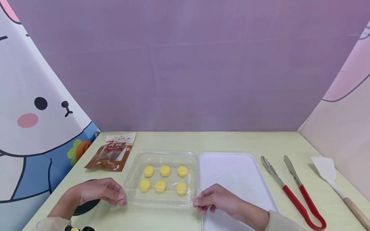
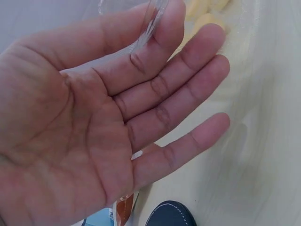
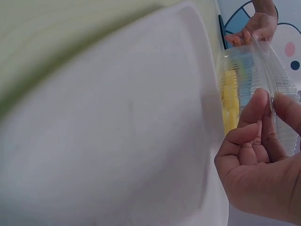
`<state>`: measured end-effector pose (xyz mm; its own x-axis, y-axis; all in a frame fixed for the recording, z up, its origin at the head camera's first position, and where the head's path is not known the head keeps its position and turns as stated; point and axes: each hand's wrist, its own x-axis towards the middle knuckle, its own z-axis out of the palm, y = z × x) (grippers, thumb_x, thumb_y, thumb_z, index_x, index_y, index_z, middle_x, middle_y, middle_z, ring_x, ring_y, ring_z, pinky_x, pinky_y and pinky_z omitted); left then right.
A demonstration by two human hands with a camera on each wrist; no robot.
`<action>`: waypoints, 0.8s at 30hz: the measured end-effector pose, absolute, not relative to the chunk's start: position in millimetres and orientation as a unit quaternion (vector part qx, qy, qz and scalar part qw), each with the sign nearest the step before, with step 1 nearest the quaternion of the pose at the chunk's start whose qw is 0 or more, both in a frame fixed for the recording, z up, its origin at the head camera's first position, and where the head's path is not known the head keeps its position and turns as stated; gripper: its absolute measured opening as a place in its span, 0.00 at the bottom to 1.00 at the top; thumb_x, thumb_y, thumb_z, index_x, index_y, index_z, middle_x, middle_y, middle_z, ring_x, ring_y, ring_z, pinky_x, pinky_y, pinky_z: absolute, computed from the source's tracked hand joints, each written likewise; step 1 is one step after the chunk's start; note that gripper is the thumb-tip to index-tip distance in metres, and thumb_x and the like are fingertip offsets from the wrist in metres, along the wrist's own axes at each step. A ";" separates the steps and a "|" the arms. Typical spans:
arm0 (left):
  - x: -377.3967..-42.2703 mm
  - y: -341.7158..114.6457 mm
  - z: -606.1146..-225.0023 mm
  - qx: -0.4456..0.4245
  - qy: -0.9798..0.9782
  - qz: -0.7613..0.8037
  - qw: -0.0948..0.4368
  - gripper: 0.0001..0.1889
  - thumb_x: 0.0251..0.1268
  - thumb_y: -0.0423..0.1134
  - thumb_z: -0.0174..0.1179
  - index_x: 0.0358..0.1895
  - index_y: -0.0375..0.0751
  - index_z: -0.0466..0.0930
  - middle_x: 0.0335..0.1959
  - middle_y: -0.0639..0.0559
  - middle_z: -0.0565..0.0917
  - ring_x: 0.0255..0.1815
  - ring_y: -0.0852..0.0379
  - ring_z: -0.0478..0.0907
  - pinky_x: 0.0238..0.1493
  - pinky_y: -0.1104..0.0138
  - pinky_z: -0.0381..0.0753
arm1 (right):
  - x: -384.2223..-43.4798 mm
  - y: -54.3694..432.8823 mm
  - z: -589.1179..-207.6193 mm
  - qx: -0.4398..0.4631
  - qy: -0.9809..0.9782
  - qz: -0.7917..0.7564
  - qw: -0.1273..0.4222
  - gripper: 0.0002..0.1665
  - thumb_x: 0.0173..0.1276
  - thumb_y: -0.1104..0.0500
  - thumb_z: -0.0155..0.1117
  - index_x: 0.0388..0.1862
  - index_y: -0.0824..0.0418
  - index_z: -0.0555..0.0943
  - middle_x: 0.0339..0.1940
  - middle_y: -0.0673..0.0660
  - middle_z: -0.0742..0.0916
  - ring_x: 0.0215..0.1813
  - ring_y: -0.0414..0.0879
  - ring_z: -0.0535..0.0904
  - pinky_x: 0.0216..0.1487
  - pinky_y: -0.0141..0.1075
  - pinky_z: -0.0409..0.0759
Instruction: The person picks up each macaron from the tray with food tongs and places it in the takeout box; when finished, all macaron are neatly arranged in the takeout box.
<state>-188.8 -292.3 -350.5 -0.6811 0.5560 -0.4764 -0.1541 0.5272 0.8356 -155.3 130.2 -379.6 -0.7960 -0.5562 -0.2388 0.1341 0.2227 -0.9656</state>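
A clear plastic clamshell box (image 1: pixel 134 194) with its lid down stands on the table in the head view. Inside it, several small round yellow cakes (image 1: pixel 165 171) lie in two rows. My left hand (image 1: pixel 101 192) pinches the box's near left corner between thumb and index finger; in the left wrist view its other fingers are stretched out. At the near right corner, my right hand (image 1: pixel 221 201) pinches the rim, and the right wrist view shows thumb and index finger (image 3: pixel 257 108) meeting on the plastic edge. A white tray (image 1: pixel 231 170) lies under the right hand, beside the box.
Red-handled tongs (image 1: pixel 303 205) and a white spatula (image 1: pixel 326 170) with a wooden handle lie on the right. Brown food packets (image 1: pixel 111 157) sit at the back left. A dark round object (image 1: pixel 86 207) is partly hidden under my left wrist. A purple wall (image 1: pixel 196 80) stands behind the table.
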 end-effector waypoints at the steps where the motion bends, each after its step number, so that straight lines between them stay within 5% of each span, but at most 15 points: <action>1: -188.3 -292.3 -350.7 0.123 0.789 0.471 0.375 0.15 0.76 0.41 0.58 0.51 0.30 0.79 0.50 0.41 0.88 0.51 0.51 0.82 0.58 0.53 0.82 | -155.3 130.3 -379.6 -0.145 0.727 -0.607 0.285 0.21 0.70 0.57 0.66 0.38 0.80 0.83 0.24 0.48 0.85 0.28 0.38 0.78 0.29 0.28 0.67; 9: -190.3 -292.1 -350.9 0.114 0.781 0.469 0.397 0.17 0.78 0.42 0.56 0.51 0.27 0.81 0.49 0.42 0.87 0.50 0.50 0.81 0.56 0.50 0.83 | -156.3 131.5 -379.8 -0.145 0.732 -0.602 0.286 0.21 0.71 0.56 0.66 0.38 0.79 0.83 0.24 0.48 0.85 0.28 0.38 0.79 0.29 0.28 0.68; 16: -196.0 -291.3 -348.8 0.109 0.793 0.441 0.406 0.24 0.74 0.52 0.58 0.55 0.32 0.81 0.51 0.44 0.85 0.52 0.50 0.81 0.58 0.47 0.81 | -156.4 135.3 -377.0 -0.165 0.748 -0.578 0.282 0.22 0.74 0.52 0.64 0.37 0.75 0.84 0.25 0.48 0.85 0.30 0.40 0.79 0.29 0.29 0.70; 24: -199.8 -295.7 -344.2 0.095 0.822 0.425 0.366 0.33 0.71 0.54 0.57 0.67 0.29 0.68 0.57 0.41 0.81 0.54 0.48 0.78 0.57 0.43 0.81 | -158.0 155.9 -371.7 -0.204 0.757 -0.548 0.292 0.22 0.79 0.48 0.56 0.43 0.67 0.86 0.34 0.53 0.87 0.36 0.46 0.81 0.32 0.34 0.78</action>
<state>-199.8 -295.7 -344.2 -0.7142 0.4668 -0.5216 -0.1559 0.6203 0.7687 -158.0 155.9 -371.7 -0.7470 -0.6279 -0.2185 0.0112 0.3167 -0.9485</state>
